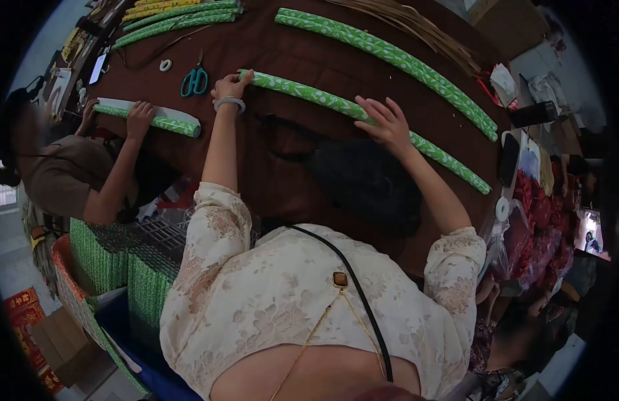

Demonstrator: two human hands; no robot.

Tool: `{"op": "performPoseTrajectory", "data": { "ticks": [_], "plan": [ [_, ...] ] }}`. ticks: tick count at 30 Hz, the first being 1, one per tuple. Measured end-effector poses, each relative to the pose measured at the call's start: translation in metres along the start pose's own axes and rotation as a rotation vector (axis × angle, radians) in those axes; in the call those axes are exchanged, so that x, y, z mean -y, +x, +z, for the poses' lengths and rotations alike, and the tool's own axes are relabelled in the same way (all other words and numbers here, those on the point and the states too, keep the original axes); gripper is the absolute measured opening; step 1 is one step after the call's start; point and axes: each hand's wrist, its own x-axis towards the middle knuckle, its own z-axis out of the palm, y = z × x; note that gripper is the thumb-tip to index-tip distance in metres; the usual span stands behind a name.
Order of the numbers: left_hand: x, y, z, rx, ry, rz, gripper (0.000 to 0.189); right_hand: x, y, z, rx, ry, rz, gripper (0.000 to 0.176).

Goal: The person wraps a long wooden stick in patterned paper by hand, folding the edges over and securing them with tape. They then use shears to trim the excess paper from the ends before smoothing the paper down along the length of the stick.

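A long green-and-white patterned roll (302, 93) lies across the brown cloth in front of me. My left hand (232, 87) is at its left end, fingers closed around the tip. Farther right, my right hand (384, 123) rests on the same roll with its fingers spread. Two more green rolls (389, 59) lie side by side beyond it. Teal-handled scissors (195, 81) and a white ring of tape (165, 65) are to the left of my left hand.
At the left, a co-worker (75, 174) holds a shorter green roll (172, 125). Green and yellow rolls (182, 20) lie at the back left, brown strips (416, 27) at the back. A black bag (363, 177) sits close before me. A phone (508, 158) is at the right edge.
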Motion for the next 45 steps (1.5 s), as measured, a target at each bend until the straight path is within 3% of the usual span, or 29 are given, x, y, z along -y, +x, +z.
{"op": "performPoseTrajectory", "data": {
  "ticks": [2, 6, 16, 19, 22, 24, 25, 28, 31, 35, 37, 40, 45],
  "plan": [
    [-0.005, -0.005, -0.004, 0.022, -0.009, -0.002, 0.069, 0.004, 0.011, -0.015, 0.048, 0.075, 0.239, 0.040],
    [-0.005, -0.006, -0.006, 0.044, -0.003, 0.003, 0.069, 0.006, 0.027, -0.007, 0.204, 0.035, 0.323, 0.051],
    [-0.004, -0.005, -0.003, 0.010, 0.022, 0.028, 0.071, 0.002, 0.020, 0.002, 0.168, -0.003, 0.166, 0.045],
    [-0.005, -0.005, -0.006, 0.061, 0.007, 0.008, 0.070, 0.000, 0.016, 0.000, 0.248, -0.069, 0.032, 0.042],
    [-0.002, -0.003, -0.005, 0.082, 0.001, 0.022, 0.069, 0.003, 0.018, 0.004, 0.093, 0.054, 0.066, 0.043],
    [-0.001, -0.003, 0.000, 0.017, 0.015, 0.010, 0.069, 0.007, 0.023, 0.002, 0.084, 0.119, 0.287, 0.054],
    [-0.001, -0.002, 0.000, 0.020, 0.016, 0.014, 0.069, 0.009, 0.025, 0.005, 0.085, 0.116, 0.292, 0.054],
    [0.000, 0.002, 0.002, 0.030, 0.019, 0.022, 0.070, 0.013, 0.025, 0.021, 0.203, 0.011, 0.261, 0.076],
    [0.004, 0.006, 0.001, 0.047, 0.021, 0.019, 0.071, 0.023, 0.021, 0.023, 0.384, 0.017, 0.292, 0.074],
    [0.013, 0.018, 0.006, 0.003, 0.006, 0.037, 0.072, 0.027, -0.005, 0.012, 0.315, -0.019, 0.277, 0.072],
    [0.008, 0.014, 0.001, 0.019, 0.033, 0.068, 0.073, 0.024, -0.019, -0.019, 0.473, -0.056, 0.309, 0.068],
    [0.003, 0.004, -0.004, 0.008, 0.037, 0.072, 0.076, 0.021, -0.041, -0.054, 0.495, 0.016, 0.425, 0.058],
    [0.013, 0.022, 0.001, 0.033, 0.020, 0.075, 0.079, 0.021, -0.086, -0.099, 0.544, -0.012, 0.595, 0.055]
  ]
}}
